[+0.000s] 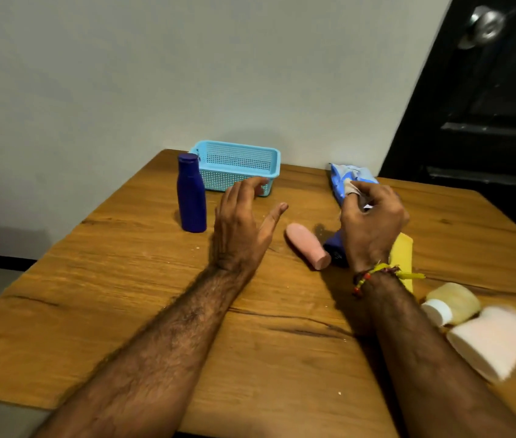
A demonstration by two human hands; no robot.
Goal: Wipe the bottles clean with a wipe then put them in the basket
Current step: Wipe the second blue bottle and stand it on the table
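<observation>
No text, label, brand, number or sign can be read on any item. The wipe pack [350, 181] shows blue and white printing too blurred to make out, and the small dark blue bottle [334, 249] lying by the right hand [372, 222] bears a faint pale mark that is likewise illegible.

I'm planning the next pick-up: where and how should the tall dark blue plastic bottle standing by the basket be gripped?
Probably wrap the left hand around the straight lower body of the tall dark blue plastic bottle, coming from its right side. It stands upright, narrows toward the cap, and the light blue perforated plastic basket sits close behind it, so that side is open.
</observation>
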